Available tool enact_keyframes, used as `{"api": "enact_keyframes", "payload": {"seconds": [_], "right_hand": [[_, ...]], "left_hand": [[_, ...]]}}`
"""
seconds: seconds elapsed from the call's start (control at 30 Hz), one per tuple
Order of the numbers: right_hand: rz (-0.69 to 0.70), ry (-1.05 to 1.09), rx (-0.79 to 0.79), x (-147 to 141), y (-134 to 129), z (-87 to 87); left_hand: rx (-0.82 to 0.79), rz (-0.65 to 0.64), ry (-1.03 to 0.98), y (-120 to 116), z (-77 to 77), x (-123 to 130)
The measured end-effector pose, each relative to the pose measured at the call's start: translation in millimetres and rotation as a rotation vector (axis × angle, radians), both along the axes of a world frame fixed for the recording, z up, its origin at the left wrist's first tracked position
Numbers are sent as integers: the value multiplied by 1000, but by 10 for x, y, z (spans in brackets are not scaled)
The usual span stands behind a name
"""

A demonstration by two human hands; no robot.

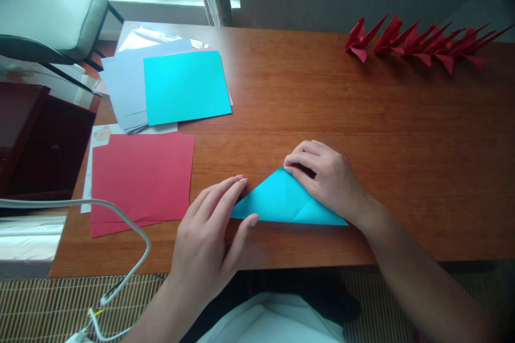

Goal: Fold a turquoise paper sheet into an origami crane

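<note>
A blue sheet (281, 201), folded into a triangle with crease lines on it, lies on the wooden table near the front edge. Its long side faces me and its peak points away. My right hand (325, 174) pinches the peak between thumb and fingers. At the triangle's left corner is my left hand (215, 222), its thumb spread from the fingers and nothing gripped; the thumb tip is by the paper's lower edge.
Red sheets (140, 179) lie left of my left hand, with a blue sheet (185, 88) on pale papers behind them. Red folded paper cranes (422, 45) line the table's (402, 118) back right. A white cable (142, 236) curves at the front left.
</note>
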State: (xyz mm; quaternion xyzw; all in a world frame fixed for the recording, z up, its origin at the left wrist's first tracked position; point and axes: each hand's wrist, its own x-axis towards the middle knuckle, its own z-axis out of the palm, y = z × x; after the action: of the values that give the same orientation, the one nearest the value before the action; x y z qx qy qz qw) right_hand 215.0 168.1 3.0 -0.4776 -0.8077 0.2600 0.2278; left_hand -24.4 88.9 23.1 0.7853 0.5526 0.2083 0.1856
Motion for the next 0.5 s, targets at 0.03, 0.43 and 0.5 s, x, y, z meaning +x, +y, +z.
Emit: {"api": "enact_keyframes", "payload": {"seconds": [0.03,0.43,0.5], "right_hand": [[8,26,13,1,-2,16],[-37,178,22,77,-15,189],[-36,173,14,87,-17,195]], "left_hand": [[-19,25,-2,36,15,0],[-413,215,-403,294,113,120],[-464,265,-493,294,116,105]]}}
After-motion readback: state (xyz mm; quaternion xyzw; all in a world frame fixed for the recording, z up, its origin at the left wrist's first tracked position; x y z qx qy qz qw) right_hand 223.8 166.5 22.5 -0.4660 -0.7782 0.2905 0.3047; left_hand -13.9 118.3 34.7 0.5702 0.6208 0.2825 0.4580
